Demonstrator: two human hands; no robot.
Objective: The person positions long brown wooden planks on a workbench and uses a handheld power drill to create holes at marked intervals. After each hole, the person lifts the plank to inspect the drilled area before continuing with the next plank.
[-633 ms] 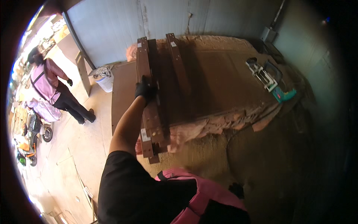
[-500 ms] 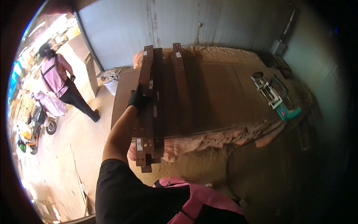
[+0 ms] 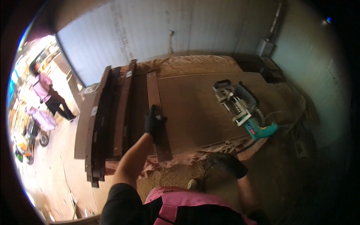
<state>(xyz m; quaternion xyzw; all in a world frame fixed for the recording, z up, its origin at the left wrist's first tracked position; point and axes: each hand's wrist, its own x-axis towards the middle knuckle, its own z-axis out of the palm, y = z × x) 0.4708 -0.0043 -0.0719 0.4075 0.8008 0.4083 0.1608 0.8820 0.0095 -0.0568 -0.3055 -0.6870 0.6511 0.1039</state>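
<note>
The worktop (image 3: 198,101) bears long bars (image 3: 123,108) along its left edge, likely set aside, a shorter strip (image 3: 154,93) mid-surface, and a power tool (image 3: 255,129) toward the right edge. The left hand (image 3: 153,123) grasps the strip, perhaps steadying it; the right hand (image 3: 228,165), by the front edge, I cannot tell.

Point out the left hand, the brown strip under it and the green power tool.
Left hand (image 3: 154,123), head view: back of the black glove.
Brown strip (image 3: 153,90), head view: surface beyond the hand.
Green power tool (image 3: 258,132), head view: green housing.
</note>
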